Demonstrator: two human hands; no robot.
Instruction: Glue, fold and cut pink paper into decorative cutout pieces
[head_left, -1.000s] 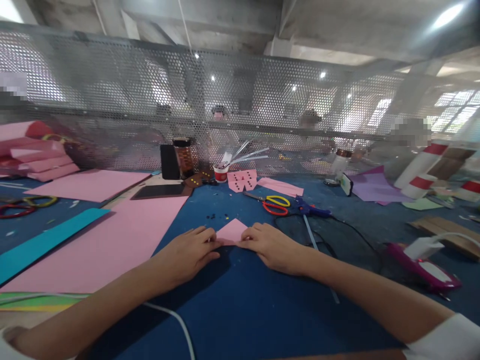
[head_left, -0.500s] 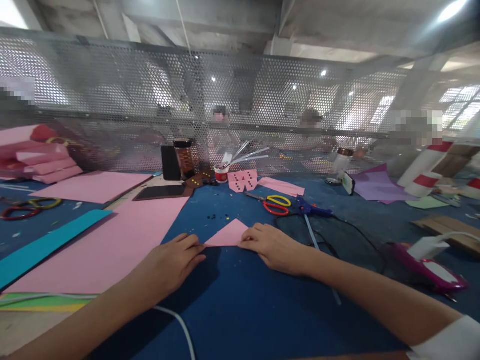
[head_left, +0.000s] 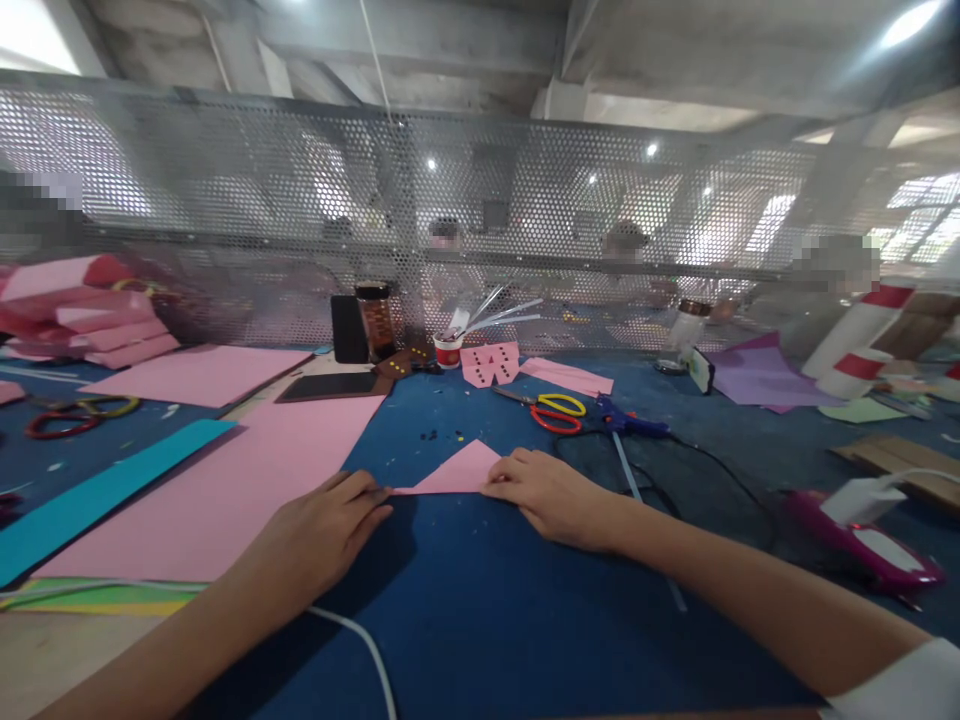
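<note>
A small pink paper piece (head_left: 461,470), triangular with a straight near edge, lies on the blue tabletop between my hands. My left hand (head_left: 330,525) pinches its thin left tip, fingers closed. At the other end, my right hand (head_left: 536,492) has its fingers closed on the right corner. Beyond the paper lie scissors (head_left: 559,408) with one red and one yellow handle, and a blue glue gun (head_left: 630,420) with a glue stick in it. Tiny black bits (head_left: 429,436) are scattered just past the paper.
Large pink sheets (head_left: 300,450) and a teal strip (head_left: 112,490) spread on the left. A cup of glue sticks (head_left: 448,352) and a dotted pink cutout (head_left: 489,364) stand near the mesh screen (head_left: 510,200). At right sits a magenta power strip (head_left: 870,545). A white cable (head_left: 367,640) crosses the front left.
My left hand has slid left along the near edge, showing more of the paper's narrow left end. My right hand keeps hold of the right corner. The view has shifted slightly.
</note>
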